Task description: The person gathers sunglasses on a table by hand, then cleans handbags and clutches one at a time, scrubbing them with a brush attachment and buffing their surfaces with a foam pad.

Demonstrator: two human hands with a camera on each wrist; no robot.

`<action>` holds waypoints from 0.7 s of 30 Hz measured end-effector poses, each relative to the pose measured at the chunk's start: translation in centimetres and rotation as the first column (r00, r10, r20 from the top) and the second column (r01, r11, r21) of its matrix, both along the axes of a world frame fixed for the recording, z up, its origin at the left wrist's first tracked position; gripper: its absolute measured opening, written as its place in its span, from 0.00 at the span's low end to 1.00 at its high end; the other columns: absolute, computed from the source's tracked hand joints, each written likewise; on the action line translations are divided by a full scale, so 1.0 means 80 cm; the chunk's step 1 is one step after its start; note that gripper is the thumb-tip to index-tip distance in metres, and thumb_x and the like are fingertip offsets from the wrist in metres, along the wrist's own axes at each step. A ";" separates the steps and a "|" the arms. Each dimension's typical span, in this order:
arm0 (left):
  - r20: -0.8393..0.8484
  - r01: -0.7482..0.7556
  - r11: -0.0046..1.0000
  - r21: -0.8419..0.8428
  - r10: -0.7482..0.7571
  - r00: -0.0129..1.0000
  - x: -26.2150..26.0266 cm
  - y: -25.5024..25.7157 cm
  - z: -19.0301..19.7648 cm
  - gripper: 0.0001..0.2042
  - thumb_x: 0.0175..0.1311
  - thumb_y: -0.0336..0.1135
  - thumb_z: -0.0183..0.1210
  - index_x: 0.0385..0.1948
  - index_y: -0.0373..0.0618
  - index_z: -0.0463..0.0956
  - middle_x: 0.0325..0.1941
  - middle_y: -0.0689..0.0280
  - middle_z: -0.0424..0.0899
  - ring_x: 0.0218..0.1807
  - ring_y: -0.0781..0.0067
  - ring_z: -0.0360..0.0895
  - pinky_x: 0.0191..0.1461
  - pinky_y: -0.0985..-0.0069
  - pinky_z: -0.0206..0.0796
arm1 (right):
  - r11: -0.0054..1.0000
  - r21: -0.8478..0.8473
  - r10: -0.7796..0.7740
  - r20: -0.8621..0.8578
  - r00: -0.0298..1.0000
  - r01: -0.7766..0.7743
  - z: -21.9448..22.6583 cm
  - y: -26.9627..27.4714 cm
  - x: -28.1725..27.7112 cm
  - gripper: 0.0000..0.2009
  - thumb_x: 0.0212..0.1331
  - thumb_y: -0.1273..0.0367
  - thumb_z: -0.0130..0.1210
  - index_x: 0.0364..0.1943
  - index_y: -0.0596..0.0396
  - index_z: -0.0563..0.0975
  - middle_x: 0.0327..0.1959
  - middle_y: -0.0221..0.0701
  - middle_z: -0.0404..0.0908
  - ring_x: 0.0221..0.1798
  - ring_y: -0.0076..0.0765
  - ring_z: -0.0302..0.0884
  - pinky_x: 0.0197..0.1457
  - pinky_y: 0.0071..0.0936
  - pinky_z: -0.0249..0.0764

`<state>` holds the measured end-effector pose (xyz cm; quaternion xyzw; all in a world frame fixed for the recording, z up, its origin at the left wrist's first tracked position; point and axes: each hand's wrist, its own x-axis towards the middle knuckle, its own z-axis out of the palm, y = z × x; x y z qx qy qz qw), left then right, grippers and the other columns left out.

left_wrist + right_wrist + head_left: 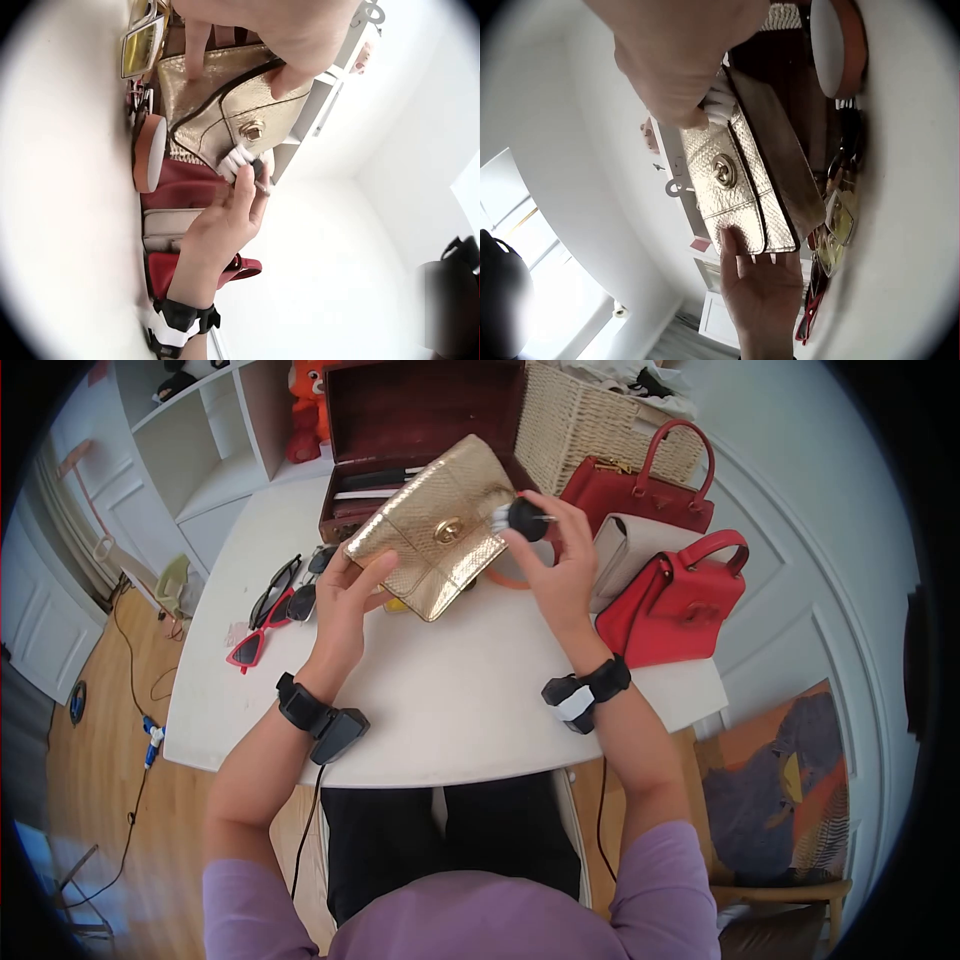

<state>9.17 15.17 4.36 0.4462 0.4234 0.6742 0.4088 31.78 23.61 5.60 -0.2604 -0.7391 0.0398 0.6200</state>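
A gold snakeskin-textured clutch bag [430,510] with a round metal clasp is held tilted above the white table. My left hand [347,598] grips its lower left end, thumb on the front and fingers behind. My right hand [562,565] pinches a small brush [526,520] with a round black back and white bristles. Those bristles [236,160] meet the clutch's flap near its right edge in the left wrist view. In the right wrist view, the brush's black back is hidden behind my right hand.
Behind the clutch stands an open dark red case [425,410]. Red handbags [690,605] and a beige bag [622,555] line the table's right side, beside a woven basket [560,420]. Several sunglasses [270,615] lie at left. An orange-rimmed round object [150,154] is near the clutch.
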 end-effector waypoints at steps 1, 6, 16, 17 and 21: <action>0.025 -0.026 1.000 -0.014 0.026 0.999 0.000 0.001 0.003 0.21 0.64 0.38 0.64 0.57 0.46 0.73 0.51 0.66 0.82 0.52 0.76 0.80 0.54 0.73 0.76 | 0.996 -0.092 -0.002 -0.126 0.992 -0.010 -0.001 0.008 0.005 0.22 0.49 0.72 0.70 0.51 0.53 0.80 0.50 0.33 0.77 0.49 0.33 0.78 0.50 0.28 0.74; -0.029 -0.015 1.000 0.013 0.015 0.999 -0.001 -0.004 0.006 0.20 0.64 0.39 0.64 0.56 0.45 0.73 0.52 0.66 0.82 0.52 0.76 0.80 0.52 0.74 0.77 | 0.986 -0.087 0.108 -0.300 0.948 -0.140 -0.005 0.019 0.005 0.23 0.50 0.71 0.70 0.53 0.54 0.79 0.51 0.33 0.77 0.50 0.31 0.77 0.54 0.27 0.74; -0.020 0.032 0.999 0.005 -0.032 0.999 0.006 -0.004 0.003 0.20 0.64 0.37 0.64 0.56 0.42 0.73 0.51 0.64 0.82 0.51 0.78 0.80 0.45 0.78 0.79 | 0.913 0.106 0.332 0.373 0.867 -0.395 -0.006 -0.047 -0.028 0.23 0.43 0.75 0.70 0.49 0.48 0.81 0.52 0.31 0.78 0.52 0.42 0.76 0.56 0.35 0.74; -0.021 0.032 0.999 0.018 -0.032 0.999 0.006 -0.002 0.002 0.20 0.64 0.37 0.64 0.55 0.41 0.73 0.52 0.64 0.82 0.50 0.78 0.80 0.44 0.78 0.79 | 0.916 0.135 0.300 0.393 0.869 -0.378 -0.006 -0.047 -0.028 0.24 0.42 0.74 0.70 0.49 0.49 0.81 0.52 0.32 0.78 0.52 0.41 0.76 0.55 0.36 0.75; -0.052 -0.004 1.000 0.001 0.004 0.999 0.005 -0.005 0.007 0.19 0.64 0.36 0.64 0.54 0.40 0.73 0.51 0.64 0.83 0.49 0.78 0.81 0.42 0.80 0.79 | 0.991 0.125 0.040 0.094 0.995 -0.051 0.009 -0.034 -0.017 0.23 0.44 0.74 0.70 0.49 0.51 0.80 0.51 0.34 0.78 0.52 0.42 0.77 0.53 0.34 0.75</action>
